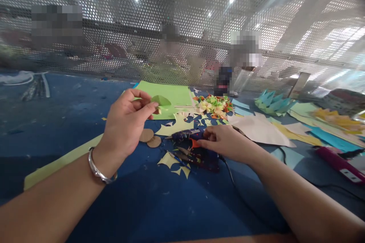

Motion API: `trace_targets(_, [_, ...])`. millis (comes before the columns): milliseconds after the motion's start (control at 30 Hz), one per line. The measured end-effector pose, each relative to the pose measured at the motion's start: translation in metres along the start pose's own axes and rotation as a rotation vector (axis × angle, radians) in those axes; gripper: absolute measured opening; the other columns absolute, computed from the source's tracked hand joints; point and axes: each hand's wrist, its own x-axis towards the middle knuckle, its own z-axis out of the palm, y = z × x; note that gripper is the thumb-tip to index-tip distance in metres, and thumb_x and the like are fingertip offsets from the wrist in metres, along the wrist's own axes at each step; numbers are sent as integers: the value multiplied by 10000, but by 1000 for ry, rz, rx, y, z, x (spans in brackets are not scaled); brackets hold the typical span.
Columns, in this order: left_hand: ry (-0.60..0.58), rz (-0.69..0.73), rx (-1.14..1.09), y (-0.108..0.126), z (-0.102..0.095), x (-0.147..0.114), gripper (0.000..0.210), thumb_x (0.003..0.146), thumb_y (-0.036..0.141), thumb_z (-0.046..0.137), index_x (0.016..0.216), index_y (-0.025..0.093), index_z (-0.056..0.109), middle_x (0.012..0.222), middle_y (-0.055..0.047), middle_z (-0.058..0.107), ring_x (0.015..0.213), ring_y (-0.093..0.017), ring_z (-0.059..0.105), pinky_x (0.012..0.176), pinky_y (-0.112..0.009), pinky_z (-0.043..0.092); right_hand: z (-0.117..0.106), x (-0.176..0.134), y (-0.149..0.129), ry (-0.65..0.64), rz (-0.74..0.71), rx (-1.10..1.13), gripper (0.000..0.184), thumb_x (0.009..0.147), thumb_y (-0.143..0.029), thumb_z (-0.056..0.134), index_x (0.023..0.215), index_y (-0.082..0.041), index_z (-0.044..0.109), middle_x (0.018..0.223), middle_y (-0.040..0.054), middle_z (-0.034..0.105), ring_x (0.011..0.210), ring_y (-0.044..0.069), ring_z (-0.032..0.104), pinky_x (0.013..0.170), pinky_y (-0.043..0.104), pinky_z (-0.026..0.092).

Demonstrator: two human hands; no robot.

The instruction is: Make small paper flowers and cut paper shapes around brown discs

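My left hand (pixel 125 115) is raised over the table, thumb and fingers pinched on a small green paper piece (pixel 161 101) with a rounded edge. Fingers of my right hand (pixel 225 139) are curled round a dark blue glue gun (pixel 186 134) with an orange trigger; its nozzle points left. Under the gun lies a dark, glue-flecked thing that I cannot make out fully, with what look like scissors on it. Two brown cardboard discs (pixel 154 141) lie between my hands. Yellow paper offcuts (pixel 169 160) with curved cut-outs are close to the gun.
Behind my hands are a green paper sheet (pixel 178 93) and a heap of small paper flowers (pixel 213 105). Coloured sheets and a blue folded-paper piece (pixel 273 102) lie to the right. A pink power strip (pixel 340 165) and a black cord (pixel 236 188) are there too. A perforated screen (pixel 182 57) stands behind.
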Motion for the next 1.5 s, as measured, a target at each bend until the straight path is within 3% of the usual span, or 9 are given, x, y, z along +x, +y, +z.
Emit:
trace_targets(100, [23,-48,-29,2,2,0,222,755,121,793,907,182,643,728,1,714,710,-124,651,627,-253,470,5,5,3,-50,20,202,272,872,-451,683,773,-200,648,653,6,643,586,163,589,520,289,382])
trace_targets(233, [80,-46,-66,2,2,5,236,731,106,789,897,183,641,710,11,719,665,-106,638,609,-243,453,8,7,4,-131,114,640,244,874,-418,684,815,-192,613,625,-23,618,485,139,605,443,257,442])
trace_targets(467, [208,74,-86,-1,-3,17,132,750,23,684,792,148,677,733,3,698,674,-88,635,623,-229,433,-3,3,4,78,112,1070,293,820,-395,790,779,-194,581,651,-39,616,447,83,564,411,196,442])
trace_targets(600, [206,-4,-83,-5,-5,19,126,754,33,695,802,149,681,781,-13,706,686,-92,634,614,-223,426,-7,-1,0,161,176,1291,263,795,-343,824,781,-186,614,642,-38,595,450,75,537,395,177,415])
trace_targets(733, [131,-110,-12,-11,-5,17,175,719,85,756,806,188,645,736,5,681,704,-125,645,615,-243,436,-8,-4,-5,126,178,1449,251,800,-315,836,789,-170,631,609,-48,530,451,61,476,390,166,379])
trace_targets(833, [77,-123,48,-13,-6,15,219,690,146,804,809,202,630,724,8,662,718,-151,650,606,-261,433,-9,-6,-7,113,106,1514,268,782,-290,857,779,-172,617,618,-49,519,483,66,479,421,173,408])
trace_targets(1000, [24,-139,106,-12,-8,14,294,666,176,852,874,192,646,787,1,649,724,-143,611,604,-269,430,-8,-8,-10,227,9,1512,273,754,-275,880,846,-198,634,724,-31,614,558,91,558,477,188,474])
trace_targets(1233, [-72,-135,179,-11,-6,8,307,702,158,834,937,174,636,790,-4,675,731,-133,612,628,-266,459,-8,-11,-11,138,-105,1563,262,776,-219,848,777,-204,586,608,-51,514,519,84,478,488,202,395])
trace_targets(1500, [-64,-102,179,-12,-6,7,269,708,138,840,895,184,652,753,-3,684,704,-136,621,600,-270,445,-5,-15,-14,123,-171,1450,269,824,-202,772,722,-226,524,567,-66,450,499,97,432,507,250,353])
